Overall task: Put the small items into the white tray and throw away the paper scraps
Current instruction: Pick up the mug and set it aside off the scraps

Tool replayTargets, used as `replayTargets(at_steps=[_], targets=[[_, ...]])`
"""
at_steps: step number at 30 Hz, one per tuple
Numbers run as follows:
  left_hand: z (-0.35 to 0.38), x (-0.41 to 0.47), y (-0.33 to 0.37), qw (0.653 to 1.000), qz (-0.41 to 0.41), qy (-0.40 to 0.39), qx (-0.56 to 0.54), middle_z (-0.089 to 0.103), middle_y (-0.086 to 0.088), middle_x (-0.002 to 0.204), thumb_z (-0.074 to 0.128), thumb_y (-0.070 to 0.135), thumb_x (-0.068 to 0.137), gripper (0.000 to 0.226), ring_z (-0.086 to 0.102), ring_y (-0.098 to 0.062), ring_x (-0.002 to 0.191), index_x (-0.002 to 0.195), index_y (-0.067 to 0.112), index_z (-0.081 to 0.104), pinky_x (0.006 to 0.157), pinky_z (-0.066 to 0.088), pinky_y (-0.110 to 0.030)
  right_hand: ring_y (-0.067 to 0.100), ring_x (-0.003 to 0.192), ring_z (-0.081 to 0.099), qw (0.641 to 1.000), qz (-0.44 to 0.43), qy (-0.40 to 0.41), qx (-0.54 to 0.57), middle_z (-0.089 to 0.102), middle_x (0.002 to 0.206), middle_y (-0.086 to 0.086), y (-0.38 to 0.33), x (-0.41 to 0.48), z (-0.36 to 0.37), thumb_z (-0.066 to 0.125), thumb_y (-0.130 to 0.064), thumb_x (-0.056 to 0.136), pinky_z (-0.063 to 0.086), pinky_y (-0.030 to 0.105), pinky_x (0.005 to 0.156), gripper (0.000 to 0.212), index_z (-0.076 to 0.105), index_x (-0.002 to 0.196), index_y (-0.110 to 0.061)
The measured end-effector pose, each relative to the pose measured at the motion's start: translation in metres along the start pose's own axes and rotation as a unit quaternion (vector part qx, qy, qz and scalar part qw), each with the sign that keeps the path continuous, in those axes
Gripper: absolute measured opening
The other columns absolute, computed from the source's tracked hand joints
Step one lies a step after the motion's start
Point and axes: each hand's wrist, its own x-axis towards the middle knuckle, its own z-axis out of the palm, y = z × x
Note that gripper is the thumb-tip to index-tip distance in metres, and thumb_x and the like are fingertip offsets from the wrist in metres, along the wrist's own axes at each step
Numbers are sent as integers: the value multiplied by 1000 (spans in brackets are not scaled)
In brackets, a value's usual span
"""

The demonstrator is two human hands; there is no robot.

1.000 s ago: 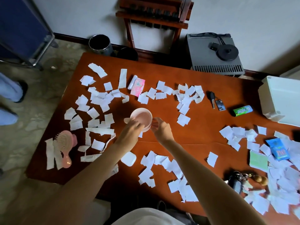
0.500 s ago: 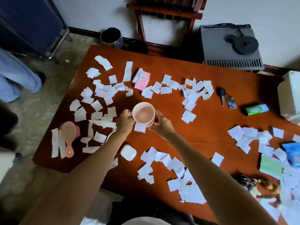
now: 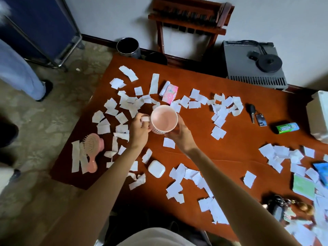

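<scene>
Both hands are on the pink cup point(image 3: 164, 119), held over the middle of the table point(image 3: 230, 153). The left hand point(image 3: 139, 132) grips its handle and the right hand point(image 3: 180, 136) curls round its side. The cup looks empty inside. The white tray point(image 3: 317, 118) sits at the table's right edge, mostly cut off, so its contents cannot be told. A dark bin point(image 3: 127, 47) stands on the floor just beyond the far left corner. Paper scraps point(image 3: 219, 133) cover much of the table. A band of bare wood runs from the cup toward the tray, with a key point(image 3: 252, 110) and a green packet point(image 3: 285, 128) near the tray. A pink hairbrush point(image 3: 92, 150) lies by the left edge and a white case point(image 3: 156, 169) near the front.
</scene>
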Motion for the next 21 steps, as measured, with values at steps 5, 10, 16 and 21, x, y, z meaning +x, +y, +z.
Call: replayTargets(at_steps=[5,10,16,21], targets=[[-73,31,-21,999,-28,42,-20,56,-13,125,38,11,98,26,58,-30,114,122,8,48,92,52,-49,14,122,46,1000,6,-5,-17,46,139,6,-32,24,77,67,-2,81,43,30,99,72,30,140,-20],[-163,81,-59,995,-43,76,-48,60,-15,107,39,14,93,19,61,-37,103,102,13,56,86,54,-54,25,122,52,999,41,-28,-17,47,138,9,-56,64,175,71,-3,78,48,28,89,70,36,137,-14],[-236,133,-91,993,-87,73,-40,59,-19,117,35,13,96,26,59,-37,107,113,6,53,87,54,-50,23,124,48,995,81,-45,-44,50,135,8,-68,111,263,70,-10,80,45,37,100,65,39,136,-13],[-255,159,-108,989,-121,54,-58,55,-17,125,36,9,97,28,57,-33,112,122,4,47,88,53,-41,27,124,47,989,97,-84,-72,46,135,11,-70,134,296,61,-9,87,48,35,94,64,25,140,-14]])
